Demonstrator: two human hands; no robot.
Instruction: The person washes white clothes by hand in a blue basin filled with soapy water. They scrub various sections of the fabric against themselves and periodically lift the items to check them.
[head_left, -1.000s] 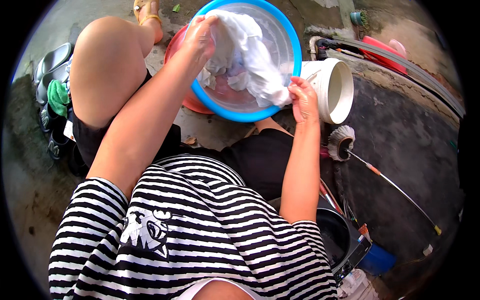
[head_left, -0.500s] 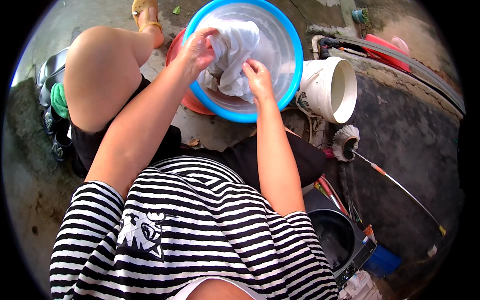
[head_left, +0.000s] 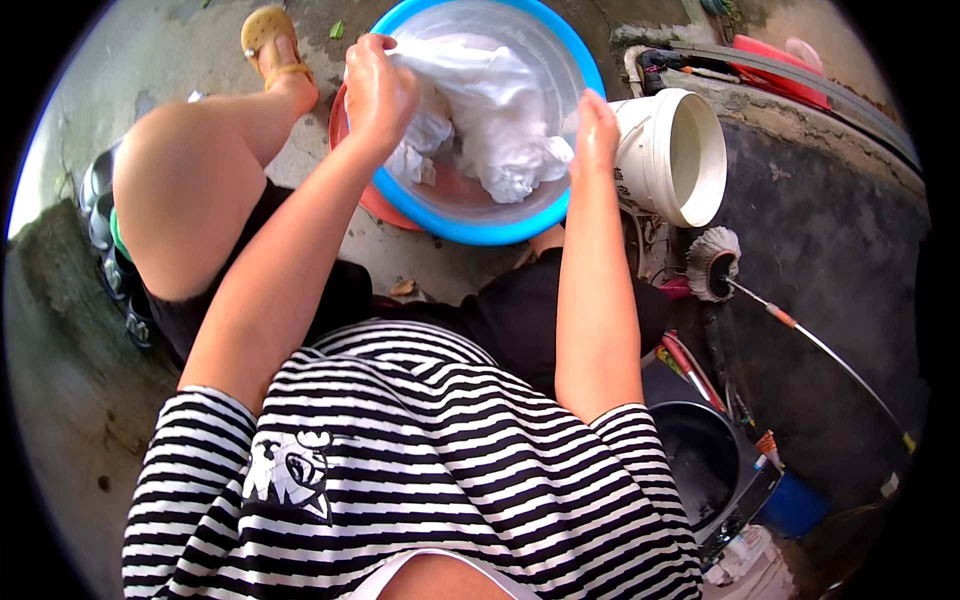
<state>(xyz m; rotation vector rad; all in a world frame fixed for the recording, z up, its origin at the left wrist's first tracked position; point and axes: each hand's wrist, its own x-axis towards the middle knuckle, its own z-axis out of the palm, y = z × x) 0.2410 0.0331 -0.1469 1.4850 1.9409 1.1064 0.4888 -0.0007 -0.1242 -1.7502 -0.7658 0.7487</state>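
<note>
White wet cloth [head_left: 505,130] lies bunched in a wide basin with a blue rim [head_left: 470,238] and a pale, see-through inside. My left hand [head_left: 380,98] is closed over the basin's left rim, its fingertips bent beside the upper edge of the cloth. On the opposite side, my right hand [head_left: 596,135] grips the right rim, fingers pointing up along it and partly hidden. The cloth sits between the two hands, spread from the upper left toward the lower right of the basin.
A red basin [head_left: 383,208] shows under the blue one. Right of it a white bucket [head_left: 690,160] lies tilted, near a round brush [head_left: 713,262] on a long handle. A black pan-like vessel [head_left: 695,465] is at lower right. My bent leg [head_left: 190,200] flanks the left.
Both hands have let go of the cloth and moved apart to the basin's rim. The cloth has dropped and spread lower in the basin. The view has shifted slightly.
</note>
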